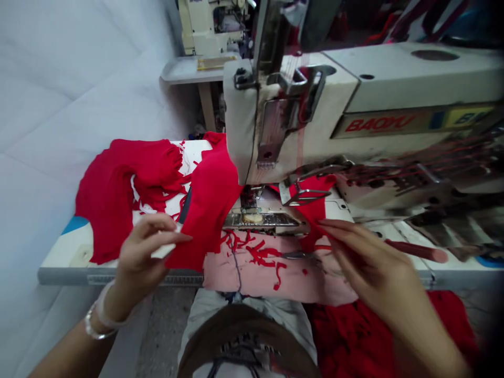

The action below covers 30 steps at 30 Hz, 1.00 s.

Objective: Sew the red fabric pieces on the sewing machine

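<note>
A red fabric piece lies left of the sewing machine's presser foot and runs up to it. My left hand is at this cloth's left edge, its index fingertip over the fabric and a gap between finger and thumb. Right of the needle area, a second stretch of red fabric hangs toward the front. My right hand has its fingertips pressed together on the edge of that stretch. Between the hands, red trimmings and a slim metal tool lie on a pink cloth.
The white machine head stands over the table's middle and right. Heaped red cloth covers the left side. A red-handled tool lies at right. More red cloth is below the table edge. Another machine stands behind.
</note>
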{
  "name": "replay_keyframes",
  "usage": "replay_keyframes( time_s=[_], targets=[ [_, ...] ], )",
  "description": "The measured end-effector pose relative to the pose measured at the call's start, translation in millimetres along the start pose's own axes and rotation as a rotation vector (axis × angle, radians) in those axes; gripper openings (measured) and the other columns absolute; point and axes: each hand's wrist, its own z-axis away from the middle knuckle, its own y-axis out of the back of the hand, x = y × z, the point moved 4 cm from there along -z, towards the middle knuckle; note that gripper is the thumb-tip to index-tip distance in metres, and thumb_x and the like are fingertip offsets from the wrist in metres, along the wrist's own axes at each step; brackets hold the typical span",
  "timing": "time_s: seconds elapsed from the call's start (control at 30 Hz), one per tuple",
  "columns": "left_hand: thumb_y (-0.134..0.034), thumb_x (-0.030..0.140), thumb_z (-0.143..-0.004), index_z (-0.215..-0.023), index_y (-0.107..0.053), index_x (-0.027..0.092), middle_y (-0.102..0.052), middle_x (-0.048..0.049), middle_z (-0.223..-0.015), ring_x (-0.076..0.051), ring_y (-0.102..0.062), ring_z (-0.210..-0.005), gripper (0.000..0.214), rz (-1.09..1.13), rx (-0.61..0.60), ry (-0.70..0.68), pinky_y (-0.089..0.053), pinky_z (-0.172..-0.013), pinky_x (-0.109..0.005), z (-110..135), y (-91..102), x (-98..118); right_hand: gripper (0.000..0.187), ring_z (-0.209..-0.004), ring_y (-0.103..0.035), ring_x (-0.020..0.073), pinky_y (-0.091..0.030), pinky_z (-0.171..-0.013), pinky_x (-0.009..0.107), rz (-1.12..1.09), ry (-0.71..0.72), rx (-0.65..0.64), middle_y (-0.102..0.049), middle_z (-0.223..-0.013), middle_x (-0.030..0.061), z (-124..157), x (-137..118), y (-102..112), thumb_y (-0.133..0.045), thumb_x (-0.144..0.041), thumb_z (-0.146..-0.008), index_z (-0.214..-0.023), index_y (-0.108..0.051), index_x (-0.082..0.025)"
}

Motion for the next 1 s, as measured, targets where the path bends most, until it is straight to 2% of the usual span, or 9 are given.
replay_keyframes(
  time_s=[0.13, 0.2, 0.27, 0.37, 0.47, 0.57, 0.67, 0.8, 1.0],
  targets=[
    [-0.074, 0.027, -0.08, -0.086, -0.07, 0.03, -0.069, 0.0026, -0.088, -0.015, -0.067, -0.088, 0.008, 0.634, 0.337, 0.533, -0.061, -0.079, -0.031, -22, 7.1, -23, 0.031, -0.102, -0.066, 0.0245, -0.057, -0.077, 0.041, -0.384, -0.285, 0.224, -0.066, -0.112, 0.0067, 6, 15, 30, -0.049, -0.031, -0.095, -0.119, -0.062, -0.045],
    [-0.078, 0.033, -0.078, -0.087, -0.071, 0.029, -0.071, 0.0038, -0.087, -0.011, -0.066, -0.073, 0.012, 0.828, 0.387, 0.675, -0.06, -0.061, -0.023, -35, 2.3, -29, 0.039, -0.086, -0.068, 0.0241, -0.055, -0.059, 0.038, -0.521, -0.268, 0.287, -0.067, -0.101, 0.0102, -7, 9, 20, -0.03, -0.043, -0.1, -0.129, -0.056, -0.046],
    [-0.078, 0.036, -0.079, -0.084, -0.071, 0.028, -0.071, 0.0041, -0.086, -0.006, -0.06, -0.058, 0.012, 0.931, 0.395, 0.696, -0.048, -0.042, -0.013, -50, -2.2, -27, 0.048, -0.082, -0.068, 0.0233, -0.056, -0.06, 0.038, -0.56, -0.152, 0.272, -0.067, -0.094, 0.0101, -27, -6, -4, -0.019, -0.045, -0.101, -0.135, -0.052, -0.04],
    [-0.067, 0.041, -0.087, -0.084, -0.071, 0.028, -0.07, 0.0037, -0.084, -0.004, -0.053, -0.049, 0.014, 0.842, 0.355, 0.562, -0.038, -0.034, -0.011, -66, -12.7, -12, 0.025, -0.092, -0.067, 0.0206, -0.058, -0.08, 0.039, -0.393, 0.047, 0.234, -0.069, -0.098, 0.0069, -52, -34, -46, -0.051, -0.027, -0.096, -0.115, -0.066, -0.027],
    [-0.059, 0.036, -0.092, -0.097, -0.072, 0.028, -0.072, 0.0, -0.095, -0.013, -0.068, -0.074, 0.016, 0.459, 0.198, 0.286, -0.06, -0.061, -0.025, -70, -38.6, 7, 0.022, -0.105, -0.063, 0.0235, -0.055, -0.089, 0.04, 0.019, 0.247, 0.153, -0.07, -0.106, 0.0122, -57, -53, -79, -0.054, -0.014, -0.091, -0.107, -0.069, -0.014],
    [-0.055, 0.02, -0.093, -0.105, -0.072, 0.021, -0.071, -0.0065, -0.108, -0.02, -0.067, -0.102, 0.021, 0.042, -0.072, -0.038, -0.059, -0.091, -0.037, -63, -77.0, 20, 0.027, -0.108, -0.059, 0.027, -0.054, -0.088, 0.043, 0.243, 0.303, 0.142, -0.068, -0.113, 0.015, -50, -53, -88, -0.055, -0.012, -0.089, -0.113, -0.067, -0.009],
    [-0.046, 0.012, -0.095, -0.115, -0.067, 0.014, -0.068, -0.0131, -0.115, -0.023, -0.063, -0.107, 0.029, -0.44, -0.295, -0.298, -0.059, -0.086, -0.038, -49, -103.1, 28, 0.03, -0.106, -0.058, 0.0266, -0.054, -0.089, 0.044, 0.244, 0.271, 0.142, -0.067, -0.114, 0.0154, -44, -47, -85, -0.055, -0.011, -0.088, -0.116, -0.065, -0.009],
    [-0.048, 0.013, -0.094, -0.126, -0.06, 0.011, -0.063, -0.015, -0.122, -0.026, -0.061, -0.101, 0.035, -0.729, -0.383, -0.29, -0.057, -0.065, -0.036, -40, -105.1, 35, 0.031, -0.105, -0.058, 0.0237, -0.053, -0.095, 0.042, 0.142, 0.209, 0.149, -0.067, -0.113, 0.0138, -44, -48, -82, -0.051, -0.011, -0.09, -0.118, -0.064, -0.011],
    [-0.049, 0.015, -0.094, -0.131, -0.056, 0.013, -0.062, -0.0132, -0.127, -0.027, -0.06, -0.104, 0.038, -0.755, -0.377, -0.243, -0.053, -0.068, -0.037, -36, -105.6, 40, 0.031, -0.106, -0.057, 0.0269, -0.055, -0.092, 0.041, 0.294, 0.264, 0.115, -0.067, -0.115, 0.0133, -48, -59, -86, -0.054, -0.014, -0.09, -0.117, -0.066, -0.008]
  ],
)
